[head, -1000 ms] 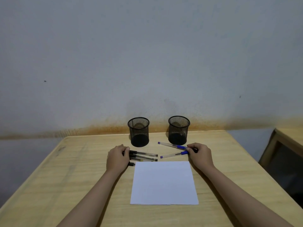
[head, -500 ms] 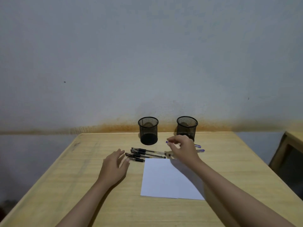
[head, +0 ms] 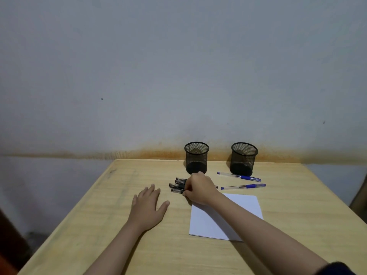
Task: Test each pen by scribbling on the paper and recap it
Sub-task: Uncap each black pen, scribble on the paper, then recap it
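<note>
Three black pens (head: 178, 185) lie side by side in the middle of the wooden table (head: 99, 225). My right hand (head: 198, 189) rests over their middle, fingers curled down onto them; whether it grips one is hidden. My left hand (head: 148, 208) lies flat on the table, fingers apart, just left of the black pens. Two blue pens (head: 241, 177) (head: 243, 186) lie to the right, capped. A blank white sheet of paper (head: 244, 203) lies under my right forearm.
Two black mesh pen cups stand at the back of the table, one (head: 196, 157) behind the black pens and one (head: 243, 158) behind the blue pens. A grey wall rises directly behind them. Another piece of furniture (head: 360, 197) shows at the right edge.
My right hand left the blue pens and moved left onto the black pens. My left hand let go of the black pens and slid back, flat on the table. The view shifted left.
</note>
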A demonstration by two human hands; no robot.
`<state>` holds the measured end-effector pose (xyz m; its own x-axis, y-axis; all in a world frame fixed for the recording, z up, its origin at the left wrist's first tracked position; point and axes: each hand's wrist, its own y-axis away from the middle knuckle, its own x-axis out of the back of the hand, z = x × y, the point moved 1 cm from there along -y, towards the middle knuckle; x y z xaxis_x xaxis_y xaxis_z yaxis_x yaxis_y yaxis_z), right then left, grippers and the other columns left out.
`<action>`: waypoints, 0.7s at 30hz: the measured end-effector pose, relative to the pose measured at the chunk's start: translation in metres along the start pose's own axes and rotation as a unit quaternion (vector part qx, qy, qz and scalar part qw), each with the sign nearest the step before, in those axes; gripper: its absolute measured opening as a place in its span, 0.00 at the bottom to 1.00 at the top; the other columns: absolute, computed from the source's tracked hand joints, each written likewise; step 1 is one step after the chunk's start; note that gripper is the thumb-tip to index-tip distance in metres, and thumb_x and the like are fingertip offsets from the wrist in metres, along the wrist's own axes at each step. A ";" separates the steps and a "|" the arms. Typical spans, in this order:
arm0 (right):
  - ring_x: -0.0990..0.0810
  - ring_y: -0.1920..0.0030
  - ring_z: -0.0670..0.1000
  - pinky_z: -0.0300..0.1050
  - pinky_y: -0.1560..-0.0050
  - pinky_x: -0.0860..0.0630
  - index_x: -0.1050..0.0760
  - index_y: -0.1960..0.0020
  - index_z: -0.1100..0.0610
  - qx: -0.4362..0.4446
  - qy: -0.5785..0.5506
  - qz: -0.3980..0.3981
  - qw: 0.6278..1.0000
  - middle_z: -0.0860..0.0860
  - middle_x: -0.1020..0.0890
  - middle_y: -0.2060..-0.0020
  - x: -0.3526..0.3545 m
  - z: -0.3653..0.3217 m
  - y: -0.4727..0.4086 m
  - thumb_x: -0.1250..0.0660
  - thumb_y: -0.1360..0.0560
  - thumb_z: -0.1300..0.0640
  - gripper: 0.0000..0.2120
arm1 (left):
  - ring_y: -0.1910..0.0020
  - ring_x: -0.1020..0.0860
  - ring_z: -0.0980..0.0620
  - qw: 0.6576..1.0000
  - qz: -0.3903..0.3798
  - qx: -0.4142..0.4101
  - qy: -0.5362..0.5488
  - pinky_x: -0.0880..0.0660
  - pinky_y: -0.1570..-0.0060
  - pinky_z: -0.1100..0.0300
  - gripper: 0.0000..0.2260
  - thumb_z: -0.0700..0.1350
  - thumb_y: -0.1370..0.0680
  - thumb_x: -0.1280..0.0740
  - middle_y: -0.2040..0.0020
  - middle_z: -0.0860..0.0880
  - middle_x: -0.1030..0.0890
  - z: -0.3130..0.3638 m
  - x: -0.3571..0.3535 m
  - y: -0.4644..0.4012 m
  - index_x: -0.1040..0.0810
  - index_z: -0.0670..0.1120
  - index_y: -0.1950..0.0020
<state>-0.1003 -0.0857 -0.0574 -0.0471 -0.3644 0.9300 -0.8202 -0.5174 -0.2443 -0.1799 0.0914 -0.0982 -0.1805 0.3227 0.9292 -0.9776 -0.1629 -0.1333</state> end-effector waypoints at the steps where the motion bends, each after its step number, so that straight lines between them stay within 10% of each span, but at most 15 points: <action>1: 0.26 0.50 0.56 0.47 0.55 0.28 0.17 0.55 0.57 0.007 0.008 0.002 1.000 0.55 0.19 0.56 -0.001 0.000 -0.001 0.32 0.27 0.52 0.10 | 0.24 0.47 0.47 1.000 0.002 0.001 0.001 0.50 0.27 0.43 0.28 0.63 0.23 0.44 0.23 0.50 0.44 0.000 0.000 0.000 0.38 0.51 0.27; 10: 0.24 0.58 0.55 0.44 0.58 0.31 0.22 0.55 0.59 0.091 -0.112 0.192 0.971 0.53 0.22 0.60 0.008 -0.006 0.005 0.35 0.26 0.56 0.07 | 0.30 0.36 0.51 0.991 0.077 -0.027 0.108 0.36 0.33 0.52 0.34 0.60 0.27 0.37 0.28 0.51 0.34 0.001 0.006 0.009 0.41 0.48 0.26; 21: 0.25 0.60 0.53 0.50 0.60 0.26 0.24 0.53 0.55 0.200 -0.032 0.204 0.958 0.50 0.21 0.60 0.040 -0.003 0.037 0.41 0.23 0.54 0.08 | 0.46 0.25 0.60 0.926 0.251 -0.174 0.220 0.27 0.46 0.61 0.15 0.39 0.27 0.30 0.47 0.61 0.23 0.054 0.048 0.029 0.22 0.52 0.42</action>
<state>-0.1343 -0.1170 -0.0283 -0.2717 -0.6388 0.7198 -0.4566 -0.5729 -0.6807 -0.2113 0.0513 -0.0387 -0.5738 0.6493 0.4992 -0.7204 -0.1100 -0.6848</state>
